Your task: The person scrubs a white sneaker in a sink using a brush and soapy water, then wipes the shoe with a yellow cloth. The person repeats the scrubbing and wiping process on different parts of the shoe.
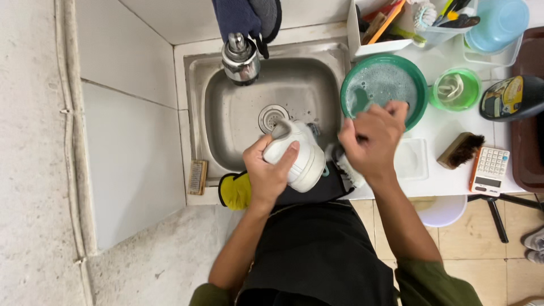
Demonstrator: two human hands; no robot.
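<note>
While the left hand point(269, 173) wraps its fingers and thumb around a white sneaker point(297, 156) at the centre of the frame, over the near edge of the steel sink point(238, 113), the right hand point(371, 139) is curled shut just to the shoe's right on what seems to be a brush with pale bristles point(348, 170), mostly hidden under the fist. Directly above that hand sits a green basin point(419, 90) of soapy water. Further right on the white counter point(447, 175) lie a wooden brush point(460, 150) and a calculator point(490, 170). A yellow glove point(235, 191) hangs at the sink's front edge.
</note>
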